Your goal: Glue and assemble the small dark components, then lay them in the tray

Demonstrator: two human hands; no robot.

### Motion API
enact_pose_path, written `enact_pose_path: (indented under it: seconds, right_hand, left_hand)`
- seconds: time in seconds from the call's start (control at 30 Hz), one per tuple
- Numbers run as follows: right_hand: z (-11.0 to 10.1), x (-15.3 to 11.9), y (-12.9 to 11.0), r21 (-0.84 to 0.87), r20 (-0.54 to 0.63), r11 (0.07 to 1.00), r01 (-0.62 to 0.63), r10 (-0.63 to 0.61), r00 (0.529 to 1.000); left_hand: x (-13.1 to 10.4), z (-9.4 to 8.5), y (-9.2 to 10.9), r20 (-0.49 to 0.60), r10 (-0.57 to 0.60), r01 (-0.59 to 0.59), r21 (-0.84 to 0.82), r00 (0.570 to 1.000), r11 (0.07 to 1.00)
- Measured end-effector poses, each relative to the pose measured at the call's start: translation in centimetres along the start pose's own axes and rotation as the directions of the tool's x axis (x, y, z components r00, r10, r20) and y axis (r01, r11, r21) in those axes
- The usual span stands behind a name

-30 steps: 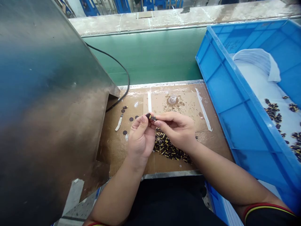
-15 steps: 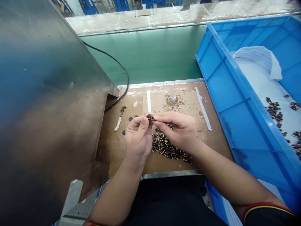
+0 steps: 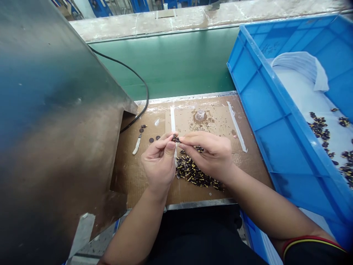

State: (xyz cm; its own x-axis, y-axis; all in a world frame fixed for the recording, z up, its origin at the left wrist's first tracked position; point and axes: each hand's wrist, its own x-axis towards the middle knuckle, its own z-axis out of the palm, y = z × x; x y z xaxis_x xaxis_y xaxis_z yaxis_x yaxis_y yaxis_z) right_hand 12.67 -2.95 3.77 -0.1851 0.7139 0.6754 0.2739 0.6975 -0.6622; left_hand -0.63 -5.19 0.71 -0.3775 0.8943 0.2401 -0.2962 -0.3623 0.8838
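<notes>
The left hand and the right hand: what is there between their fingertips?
The head view shows a small dark part, held by the left hand and the right hand; its shape is unclear.

Since a second ago, your left hand (image 3: 158, 162) has slid a little left, farther from the pile of black and yellow bits (image 3: 193, 172). It now hides a round black disc that lay left of the pile. Your right hand (image 3: 211, 152) has moved a bit right over the pile. The small piece (image 3: 175, 139) you hold shows less of its round part.
</notes>
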Motion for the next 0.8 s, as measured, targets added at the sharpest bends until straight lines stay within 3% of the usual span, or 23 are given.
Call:
enact_pose_path:
  seconds: [0.13,0.2,0.37,0.53,0.8]
  right_hand:
    - [0.1,0.0,0.3,-0.02,0.003,1.0,0.011,-0.011,1.0]
    - [0.1,0.0,0.6,-0.052,-0.004,0.998,0.042,-0.042,0.999]
    - [0.2,0.0,1.1,-0.166,-0.05,0.976,0.141,-0.151,0.987]
    - [0.2,-0.4,1.1,-0.225,-0.033,0.952,0.208,-0.221,0.975]
    - [0.1,-0.6,1.0,-0.252,-0.025,0.929,0.27,-0.285,0.958]
  left_hand:
    - [0.1,0.0,0.1,0.015,0.028,-0.029,0.046,0.999,0.999]
    - [0.2,0.0,0.3,0.022,0.08,-0.082,0.154,0.997,0.985]
    - [0.0,0.2,1.1,0.116,0.26,-0.283,0.471,0.959,0.835]
    - [-0.1,0.0,1.0,0.114,0.366,-0.37,0.513,0.924,0.774]
    - [-0.2,-0.7,0.8,0.197,0.449,-0.477,0.552,0.872,0.684]
